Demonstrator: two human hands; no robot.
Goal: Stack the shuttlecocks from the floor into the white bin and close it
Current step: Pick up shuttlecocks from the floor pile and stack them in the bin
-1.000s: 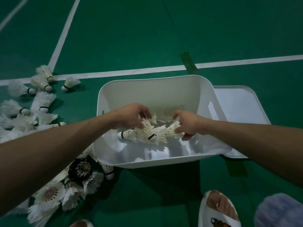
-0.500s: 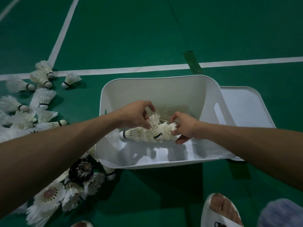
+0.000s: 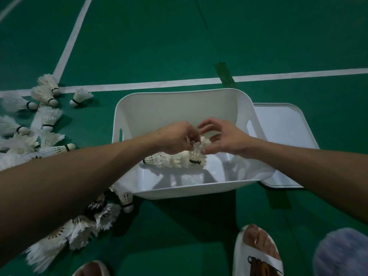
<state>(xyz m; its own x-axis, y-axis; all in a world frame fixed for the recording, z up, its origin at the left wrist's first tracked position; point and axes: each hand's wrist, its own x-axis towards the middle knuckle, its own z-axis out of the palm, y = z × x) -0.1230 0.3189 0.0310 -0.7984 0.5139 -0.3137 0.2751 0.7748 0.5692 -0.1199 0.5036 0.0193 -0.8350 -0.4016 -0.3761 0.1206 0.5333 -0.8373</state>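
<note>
The white bin (image 3: 179,108) stands open on the green floor. Inside it a row of nested white shuttlecocks (image 3: 173,159) lies on its side, cork end to the left. My left hand (image 3: 177,138) pinches the feathers of the end shuttlecock (image 3: 197,154), which stands up at the row's right end. My right hand (image 3: 227,139) hovers on the other side with fingers spread, its thumb tip touching that shuttlecock's skirt. The bin's white lid (image 3: 282,136) lies flat on the floor just right of the bin. Many loose shuttlecocks (image 3: 47,124) lie on the floor to the left.
More shuttlecocks (image 3: 79,230) are heaped at the lower left, under my left forearm and against the bin's near corner. My feet in white slippers (image 3: 256,253) are just in front of the bin. White court lines (image 3: 159,83) run behind it.
Both hands have risen and come closer together over the row's right end. The end shuttlecock now stands more upright, and my right hand's fingers have spread away from it.
</note>
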